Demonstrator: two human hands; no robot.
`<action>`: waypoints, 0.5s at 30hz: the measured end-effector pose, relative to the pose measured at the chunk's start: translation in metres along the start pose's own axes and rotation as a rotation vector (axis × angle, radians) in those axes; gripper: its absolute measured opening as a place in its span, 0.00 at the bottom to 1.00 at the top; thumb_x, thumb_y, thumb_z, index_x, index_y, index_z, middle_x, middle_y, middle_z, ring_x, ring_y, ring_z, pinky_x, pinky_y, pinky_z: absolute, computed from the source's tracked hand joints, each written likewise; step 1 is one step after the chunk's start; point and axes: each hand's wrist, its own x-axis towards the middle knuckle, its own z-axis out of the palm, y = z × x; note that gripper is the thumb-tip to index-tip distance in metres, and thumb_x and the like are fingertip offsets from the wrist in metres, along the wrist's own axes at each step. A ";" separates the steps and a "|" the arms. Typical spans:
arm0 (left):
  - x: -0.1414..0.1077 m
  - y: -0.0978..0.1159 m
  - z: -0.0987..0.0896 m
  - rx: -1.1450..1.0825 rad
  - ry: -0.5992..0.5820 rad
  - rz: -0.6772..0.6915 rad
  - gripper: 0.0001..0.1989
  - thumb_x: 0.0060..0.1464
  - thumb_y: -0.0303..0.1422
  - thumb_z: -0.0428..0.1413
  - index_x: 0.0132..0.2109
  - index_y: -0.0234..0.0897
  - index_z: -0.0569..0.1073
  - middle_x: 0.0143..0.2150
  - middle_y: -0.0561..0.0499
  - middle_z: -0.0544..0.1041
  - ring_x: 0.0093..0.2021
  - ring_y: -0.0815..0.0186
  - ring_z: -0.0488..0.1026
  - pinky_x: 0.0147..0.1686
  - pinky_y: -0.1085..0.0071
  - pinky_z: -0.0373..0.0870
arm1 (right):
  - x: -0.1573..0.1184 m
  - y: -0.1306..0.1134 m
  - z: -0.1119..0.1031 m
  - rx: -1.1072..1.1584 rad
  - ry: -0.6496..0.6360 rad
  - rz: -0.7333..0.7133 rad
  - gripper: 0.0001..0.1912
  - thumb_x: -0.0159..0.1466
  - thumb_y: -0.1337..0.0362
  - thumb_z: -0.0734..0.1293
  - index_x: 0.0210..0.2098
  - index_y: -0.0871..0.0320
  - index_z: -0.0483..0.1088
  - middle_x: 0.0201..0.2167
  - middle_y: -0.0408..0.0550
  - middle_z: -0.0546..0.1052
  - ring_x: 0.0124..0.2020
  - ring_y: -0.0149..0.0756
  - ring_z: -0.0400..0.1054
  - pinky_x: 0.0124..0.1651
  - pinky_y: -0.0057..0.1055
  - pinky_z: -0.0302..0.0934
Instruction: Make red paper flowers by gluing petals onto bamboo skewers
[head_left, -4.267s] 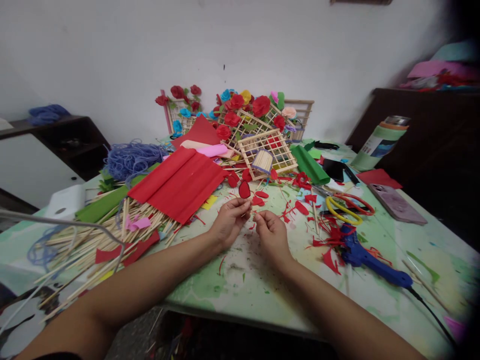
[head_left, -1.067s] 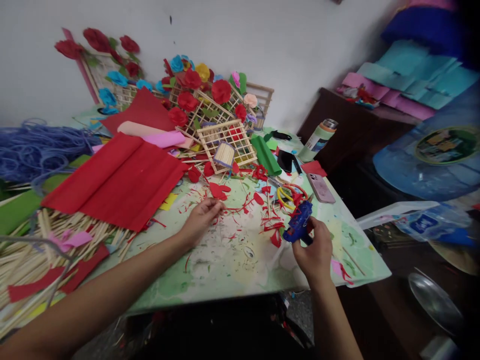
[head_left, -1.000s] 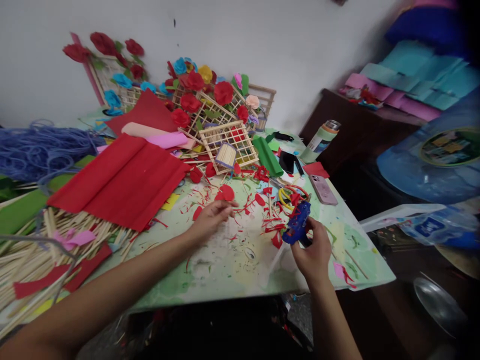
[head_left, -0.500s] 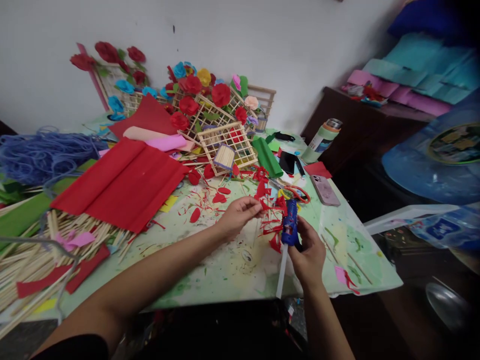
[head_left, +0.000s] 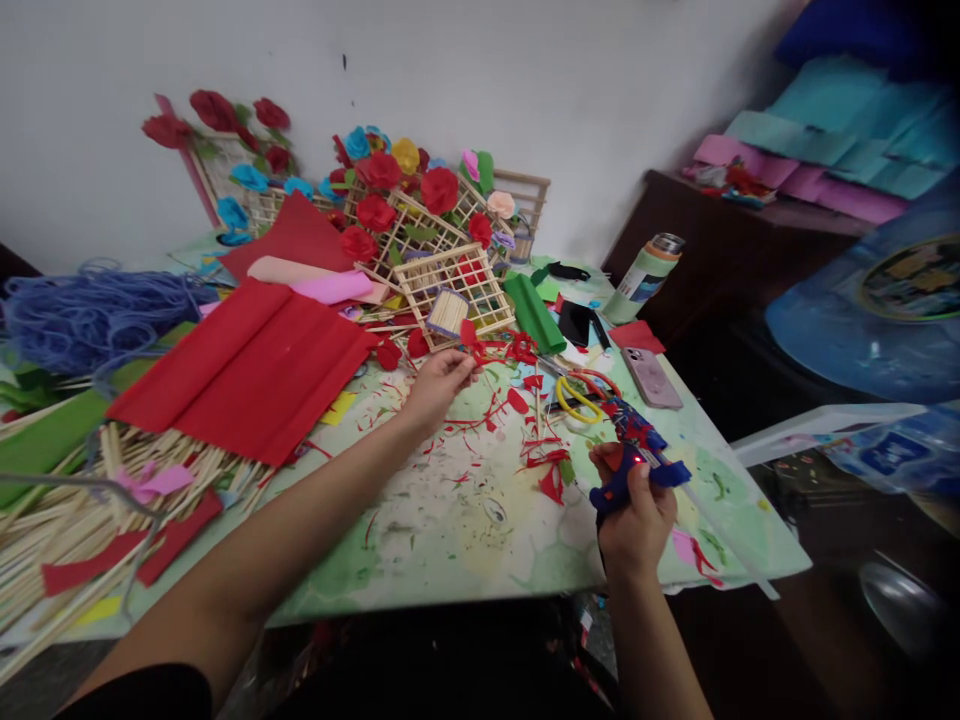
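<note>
My right hand (head_left: 637, 520) grips a blue hot glue gun (head_left: 634, 470) near the table's right side. Its small red light is lit, and a long white glue stick (head_left: 735, 545) sticks out behind. Red shreds cling to the gun's front. My left hand (head_left: 441, 388) is closed in a pinch on a small red paper petal (head_left: 468, 332), in front of a bamboo-stick lattice (head_left: 454, 285). Loose red petals and shreds (head_left: 517, 401) lie between the hands. Scissors (head_left: 577, 400) with yellow and orange handles rest just beyond the glue gun.
Red crepe paper (head_left: 247, 370) covers bamboo sticks (head_left: 67, 540) at left, near tangled blue cord (head_left: 97, 310). Paper flowers (head_left: 379, 210) stand at the back. A green paper roll (head_left: 535, 315), a phone (head_left: 651, 378) and a bottle (head_left: 645, 278) are at the right.
My left hand has moved left and away from me with the red petal. The glue gun has swung right, away from the red shreds, and its nozzle has turned to the upper left.
</note>
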 end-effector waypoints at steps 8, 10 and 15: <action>-0.007 -0.002 0.048 0.051 -0.434 -0.296 0.10 0.48 0.33 0.61 0.32 0.32 0.69 0.32 0.45 0.77 0.29 0.68 0.75 0.29 0.74 0.66 | -0.011 -0.005 0.007 -0.064 -0.017 -0.225 0.19 0.62 0.50 0.61 0.39 0.59 0.71 0.32 0.52 0.77 0.37 0.42 0.73 0.36 0.41 0.68; -0.008 -0.001 0.046 0.097 -0.394 -0.360 0.10 0.48 0.32 0.62 0.32 0.32 0.69 0.35 0.43 0.78 0.29 0.67 0.76 0.27 0.76 0.66 | -0.015 -0.004 0.008 -0.130 -0.061 -0.232 0.24 0.62 0.45 0.59 0.41 0.60 0.70 0.33 0.54 0.76 0.37 0.43 0.73 0.33 0.39 0.68; -0.019 -0.003 0.011 0.042 -0.162 -0.389 0.10 0.49 0.33 0.61 0.31 0.32 0.68 0.27 0.46 0.76 0.24 0.70 0.74 0.22 0.79 0.65 | -0.029 0.004 0.011 -0.252 -0.192 -0.086 0.23 0.64 0.46 0.56 0.40 0.59 0.68 0.32 0.52 0.76 0.33 0.39 0.73 0.31 0.33 0.65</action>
